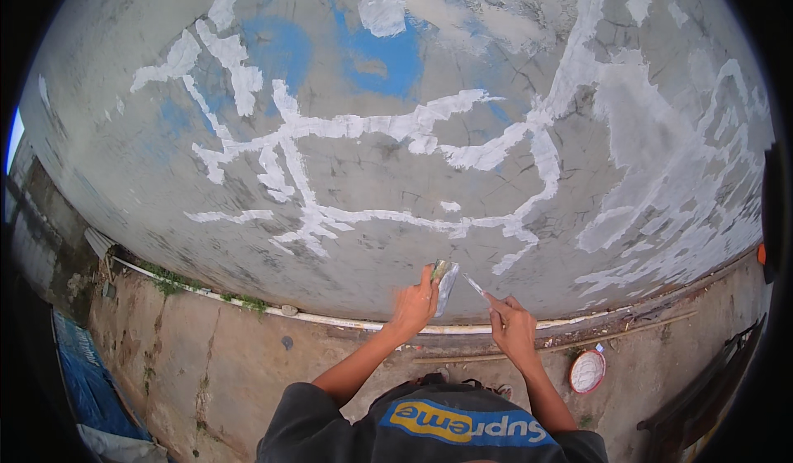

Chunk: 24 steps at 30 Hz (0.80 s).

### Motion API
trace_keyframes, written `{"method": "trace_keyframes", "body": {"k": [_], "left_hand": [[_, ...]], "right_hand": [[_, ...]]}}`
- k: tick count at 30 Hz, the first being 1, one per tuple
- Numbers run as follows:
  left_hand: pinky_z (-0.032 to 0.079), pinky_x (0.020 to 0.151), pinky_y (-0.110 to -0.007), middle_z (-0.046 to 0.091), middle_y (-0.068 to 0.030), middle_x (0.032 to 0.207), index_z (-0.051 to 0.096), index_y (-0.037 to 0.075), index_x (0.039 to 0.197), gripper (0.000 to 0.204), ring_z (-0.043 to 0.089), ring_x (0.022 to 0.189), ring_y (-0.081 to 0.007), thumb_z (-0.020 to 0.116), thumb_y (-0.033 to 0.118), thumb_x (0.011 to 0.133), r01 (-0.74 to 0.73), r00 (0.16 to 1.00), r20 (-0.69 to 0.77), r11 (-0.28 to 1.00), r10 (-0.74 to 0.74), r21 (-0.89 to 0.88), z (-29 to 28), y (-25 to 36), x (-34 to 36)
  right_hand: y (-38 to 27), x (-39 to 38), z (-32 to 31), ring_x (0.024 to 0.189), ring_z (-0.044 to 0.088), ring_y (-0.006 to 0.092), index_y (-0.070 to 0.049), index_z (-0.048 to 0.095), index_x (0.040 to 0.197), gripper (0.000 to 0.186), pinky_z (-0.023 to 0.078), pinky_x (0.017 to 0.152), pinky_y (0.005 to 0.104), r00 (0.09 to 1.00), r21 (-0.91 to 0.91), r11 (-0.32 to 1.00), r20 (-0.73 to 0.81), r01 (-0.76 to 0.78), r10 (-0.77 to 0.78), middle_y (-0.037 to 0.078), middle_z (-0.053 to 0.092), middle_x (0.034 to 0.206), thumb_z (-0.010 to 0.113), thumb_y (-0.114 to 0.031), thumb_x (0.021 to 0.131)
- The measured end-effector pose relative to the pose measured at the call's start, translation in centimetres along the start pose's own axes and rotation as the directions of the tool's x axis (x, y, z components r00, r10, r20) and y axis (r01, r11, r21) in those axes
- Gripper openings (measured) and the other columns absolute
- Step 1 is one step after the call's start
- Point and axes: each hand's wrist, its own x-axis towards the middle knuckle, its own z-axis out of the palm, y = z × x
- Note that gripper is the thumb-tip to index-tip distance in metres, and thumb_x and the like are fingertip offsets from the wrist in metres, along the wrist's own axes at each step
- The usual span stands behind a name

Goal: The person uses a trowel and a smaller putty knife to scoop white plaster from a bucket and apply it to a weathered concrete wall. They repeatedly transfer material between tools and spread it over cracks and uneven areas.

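A grey wall (396, 186) fills the upper part of the head view, with white filler strips (363, 124) along its cracks. My left hand (415, 304) is closed around a flat plastering trowel (447, 288) that has white filler on its face. In my right hand (515, 327) is a slim putty knife (475, 284), its blade pointing up and left toward the trowel. A small gap separates the two tools. Both are in front of the wall's lower part, below the filler strips.
A red-rimmed tub (587, 371) of white filler stands on the concrete ground (165, 339) to my right. A pale pipe (326, 318) runs along the wall's foot, with weeds (169, 283) beside it. Blue sheeting (91, 376) is at far left, a dark structure (702, 389) at right.
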Motion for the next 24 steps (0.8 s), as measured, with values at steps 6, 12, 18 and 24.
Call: {"method": "trace_keyframes", "body": {"k": [6,12,18,24], "left_hand": [[0.044,0.052,-0.048,0.06,-0.0219,0.065,0.042,0.001,0.124,0.031,0.06,0.059,-0.0426,0.049,0.019,0.099,0.128,0.984,-0.084,0.952,-0.157,-0.279,0.0,-2.7,0.5],[0.052,0.076,-0.032,0.062,-0.0098,0.112,0.04,0.0,0.132,0.043,0.065,0.099,-0.0229,0.053,0.024,0.099,0.39,0.865,0.161,0.436,-0.475,-0.811,2.1,-4.5,1.6],[0.053,0.082,-0.027,0.062,-0.0074,0.113,0.042,-0.003,0.133,0.041,0.063,0.097,-0.0122,0.052,0.02,0.1,0.485,0.85,0.392,0.232,-0.352,-0.843,-4.7,-0.7,1.6],[0.054,0.075,-0.026,0.063,-0.0065,0.108,0.05,0.0,0.125,0.032,0.063,0.088,-0.0101,0.052,0.02,0.1,0.496,0.83,0.467,0.022,-0.304,-0.868,-4.3,1.5,1.4]], "right_hand": [[1.2,-2.8,0.4,0.063,0.062,0.025,-0.019,0.071,0.117,0.034,0.049,0.056,0.0378,0.971,0.008,0.984,0.159,0.179,-0.178,0.007,0.062,0.08,0.064,-0.011,0.085],[1.0,0.6,-1.6,0.062,0.06,0.0215,-0.019,0.071,0.115,0.039,0.049,0.054,0.0346,0.923,-0.025,0.926,-0.076,0.376,-0.376,0.005,0.06,0.081,0.067,-0.003,0.079],[0.5,0.7,-3.2,0.066,0.061,0.0198,-0.018,0.07,0.118,0.048,0.049,0.055,0.0324,0.916,-0.019,0.93,-0.164,0.367,-0.365,0.005,0.063,0.09,0.068,0.003,0.075],[2.4,-0.9,0.0,0.07,0.061,0.0203,-0.018,0.07,0.119,0.051,0.049,0.057,0.0321,0.9,-0.054,0.911,-0.143,0.408,-0.412,0.005,0.063,0.092,0.068,0.004,0.073]]}}
